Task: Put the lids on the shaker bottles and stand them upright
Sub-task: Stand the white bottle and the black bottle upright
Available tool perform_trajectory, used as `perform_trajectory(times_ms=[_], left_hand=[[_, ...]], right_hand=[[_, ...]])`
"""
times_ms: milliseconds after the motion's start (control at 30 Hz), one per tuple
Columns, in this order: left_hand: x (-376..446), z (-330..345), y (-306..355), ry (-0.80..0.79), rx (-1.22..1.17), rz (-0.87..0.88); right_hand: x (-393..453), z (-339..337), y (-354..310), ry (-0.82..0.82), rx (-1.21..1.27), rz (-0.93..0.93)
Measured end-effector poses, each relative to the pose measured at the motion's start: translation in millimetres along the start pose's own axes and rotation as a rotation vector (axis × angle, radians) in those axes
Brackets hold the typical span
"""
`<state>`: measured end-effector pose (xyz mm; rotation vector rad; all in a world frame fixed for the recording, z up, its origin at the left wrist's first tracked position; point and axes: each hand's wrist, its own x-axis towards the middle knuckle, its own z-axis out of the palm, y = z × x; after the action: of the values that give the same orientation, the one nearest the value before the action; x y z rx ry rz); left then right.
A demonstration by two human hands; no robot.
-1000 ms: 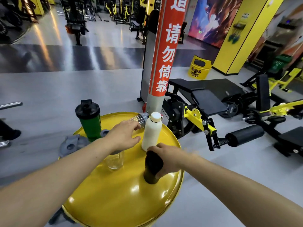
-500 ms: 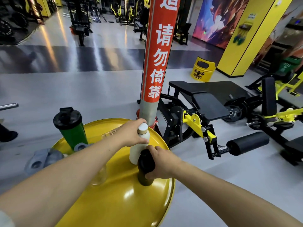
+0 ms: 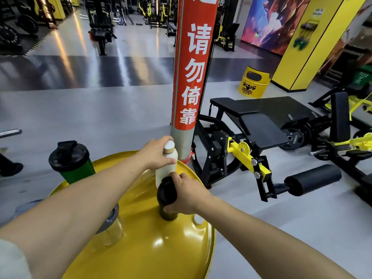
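Observation:
On the round yellow table top [image 3: 153, 256] a white bottle [image 3: 166, 174] with a white cap stands upright at the far edge. My left hand [image 3: 156, 154] is wrapped around its neck and shoulder. Just in front of it stands a dark bottle [image 3: 168, 200] with a black lid, and my right hand [image 3: 186, 195] grips it from the right. A green shaker [image 3: 73, 165] with a black flip lid stands upright at the table's left. A clear bottle [image 3: 112, 230] with a grey collar shows under my left forearm, partly hidden. A small white cap [image 3: 198, 219] lies by my right wrist.
A red-wrapped pillar [image 3: 191, 77] with white characters rises just behind the table. A black and yellow gym machine [image 3: 249, 156] with a padded bench stands to the right. A yellow barrel [image 3: 254, 82] sits farther back. A grey lid-like piece [image 3: 26, 206] shows low at the left.
My left hand reached from the clear bottle to the white bottle and closed on its neck. My right hand stays on the dark bottle. The view has shifted left and closer.

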<state>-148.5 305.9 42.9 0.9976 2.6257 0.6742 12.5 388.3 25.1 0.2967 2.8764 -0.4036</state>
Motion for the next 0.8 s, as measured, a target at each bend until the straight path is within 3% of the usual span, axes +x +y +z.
perform_trajectory(times_ms=[333, 600, 733, 800], left_hand=[[16.1, -6.1, -10.5, -0.037, -0.043, 0.009], [3.1, -16.1, -19.5, -0.075, -0.107, -0.027], [-15.4, -38.3, -41.4, -0.01, -0.133, -0.06], [-28.3, -51.4, -53.4, 0.025, -0.13, -0.079]], right_hand=[[20.7, 2.1, -11.9, 0.046, 0.063, 0.055], [14.8, -3.6, -16.1, 0.028, -0.031, 0.058], [12.6, -21.5, -25.6, 0.163, -0.024, -0.026], [12.4, -30.8, -34.5, 0.154, -0.033, -0.091]])
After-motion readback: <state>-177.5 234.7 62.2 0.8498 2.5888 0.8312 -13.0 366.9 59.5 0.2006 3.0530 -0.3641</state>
